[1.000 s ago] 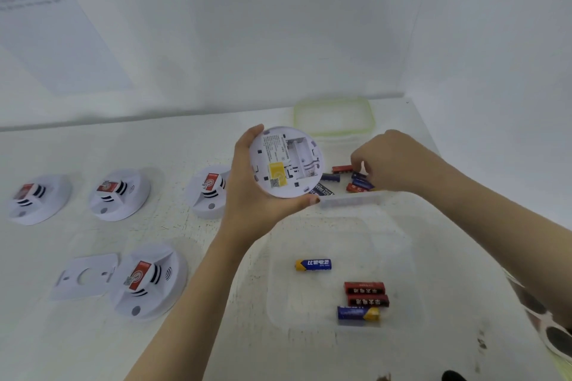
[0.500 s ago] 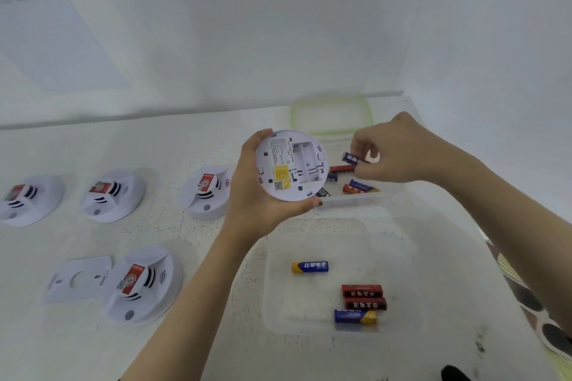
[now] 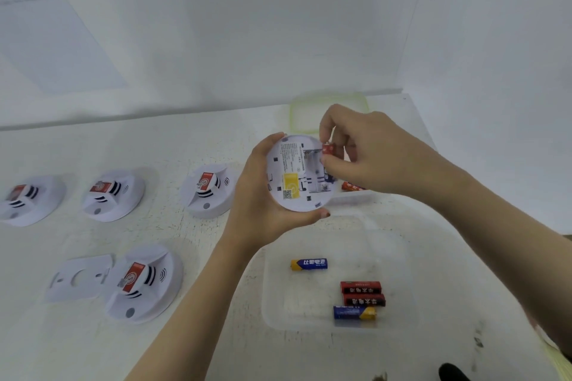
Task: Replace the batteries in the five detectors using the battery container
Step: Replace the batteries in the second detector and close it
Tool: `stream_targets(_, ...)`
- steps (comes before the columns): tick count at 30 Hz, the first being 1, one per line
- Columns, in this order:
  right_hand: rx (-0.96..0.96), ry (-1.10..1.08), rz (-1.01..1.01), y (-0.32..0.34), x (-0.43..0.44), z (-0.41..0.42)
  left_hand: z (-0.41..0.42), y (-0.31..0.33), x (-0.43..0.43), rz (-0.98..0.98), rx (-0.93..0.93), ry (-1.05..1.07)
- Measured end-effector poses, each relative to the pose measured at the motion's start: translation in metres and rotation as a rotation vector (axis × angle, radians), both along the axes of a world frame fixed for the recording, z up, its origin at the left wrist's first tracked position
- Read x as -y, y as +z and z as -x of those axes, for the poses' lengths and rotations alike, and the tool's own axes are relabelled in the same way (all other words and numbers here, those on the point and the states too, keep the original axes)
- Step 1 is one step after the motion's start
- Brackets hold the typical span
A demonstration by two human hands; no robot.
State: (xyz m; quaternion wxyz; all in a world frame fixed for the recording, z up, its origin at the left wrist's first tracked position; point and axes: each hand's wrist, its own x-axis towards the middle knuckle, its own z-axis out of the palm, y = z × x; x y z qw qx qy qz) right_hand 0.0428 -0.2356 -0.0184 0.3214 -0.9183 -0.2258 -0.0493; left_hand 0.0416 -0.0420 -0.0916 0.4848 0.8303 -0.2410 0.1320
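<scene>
A red battery point(image 3: 328, 149) has been brought from the container point(image 3: 353, 198) to the detector point(image 3: 291, 176), where it is pinched by the right hand point(image 3: 371, 155) at the bay's point(image 3: 312, 170) right edge, seemingly end-on to the slot, the detector being gripped by the left hand point(image 3: 263, 204).

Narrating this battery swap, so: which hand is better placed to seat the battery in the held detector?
Right. The right hand pinches a red battery beside the open battery bay, while the left hand grips the detector.
</scene>
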Motion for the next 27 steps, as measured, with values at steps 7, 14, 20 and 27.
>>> stream_targets(7,0.170,-0.044,-0.114,-0.014,-0.009,0.007,0.004,0.003,0.001,0.021,0.004,-0.016)
stream_targets(14,0.295,-0.081,-0.133,-0.031,-0.012,0.008,0.008,0.003,-0.001,0.030,0.013,-0.016)
stream_targets(20,0.014,-0.076,-0.465,-0.028,-0.020,0.018,0.010,0.007,0.000,0.071,0.073,0.027)
stream_targets(27,0.172,-0.066,-0.453,-0.033,-0.020,0.018,0.009,0.012,-0.001,0.045,0.185,0.058)
